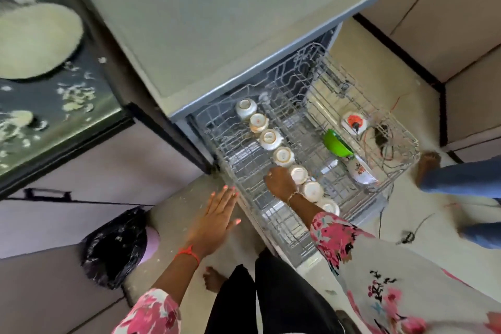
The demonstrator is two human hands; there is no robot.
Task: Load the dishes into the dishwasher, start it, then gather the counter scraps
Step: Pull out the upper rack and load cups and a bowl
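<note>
Right grip (280, 183) reaches into the pulled-out rack (238, 154), back of the hand up, fingers bent down against an upturned cup (299, 173). Can't tell if it actually pinches the cup or only touches it. There's a thin bracelet on that wrist and a pink floral sleeve (333, 236) above it.

Left grip (217, 214) is slack, fingers straight and spread, holding nothing, hovering over the floor just beside the rack's near-left edge. An orange thread (189, 252) is tied round that wrist.

The cup is one of a row of cups (269, 139), all white and all bottom-up, running diagonally down the rack's left half from the dishwasher (217, 22) towards the person; two more sit nearer than the touched one. In the right half a green bowl (336, 145) stands on edge, with a white bowl with a red pattern (362, 172) just beside it, tilted. A white and orange object with wires (353, 122) shows through the rack wires; I can't tell whether it is in the rack or under it.

Far left, the dark table (89, 122) carries pale scraps (76, 95) and a blurred round pale dish (35, 40). A black bin bag (116, 247) sits on the floor below it. A second person's bare foot (428, 165) and blue trouser leg are at the right.
</note>
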